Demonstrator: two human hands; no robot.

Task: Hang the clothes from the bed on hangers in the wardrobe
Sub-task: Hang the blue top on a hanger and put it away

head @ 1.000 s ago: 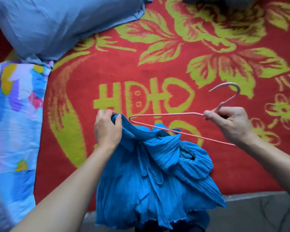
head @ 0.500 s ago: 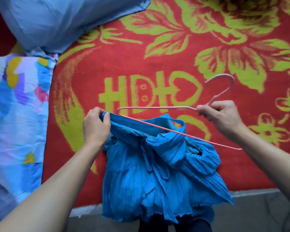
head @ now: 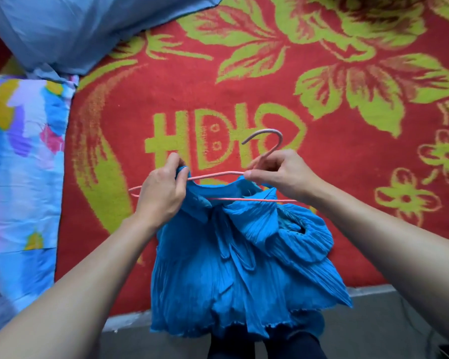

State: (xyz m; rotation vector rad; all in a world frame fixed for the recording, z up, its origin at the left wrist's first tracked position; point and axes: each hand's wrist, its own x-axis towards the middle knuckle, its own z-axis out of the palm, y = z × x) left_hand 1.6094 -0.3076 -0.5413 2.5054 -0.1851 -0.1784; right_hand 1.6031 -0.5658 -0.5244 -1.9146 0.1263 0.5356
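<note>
A crinkled blue garment (head: 239,265) hangs over the near edge of the bed. My left hand (head: 162,189) pinches its neckline at the left shoulder. My right hand (head: 283,174) grips a thin pink hanger (head: 266,141) just below its hook. The hanger's lower bar (head: 254,200) lies across the garment's neck opening, and its left tip (head: 133,190) pokes out past my left hand. The wardrobe is out of view.
The bed carries a red blanket (head: 244,94) with yellow-green flowers and lettering. A grey-blue pillow (head: 78,29) lies at the top left, a multicoloured sheet (head: 21,164) along the left. Grey floor (head: 373,325) runs below the bed edge.
My right hand has carried the hanger to the left and into the garment's neck opening. My left hand has lifted the neckline over the hanger's left end.
</note>
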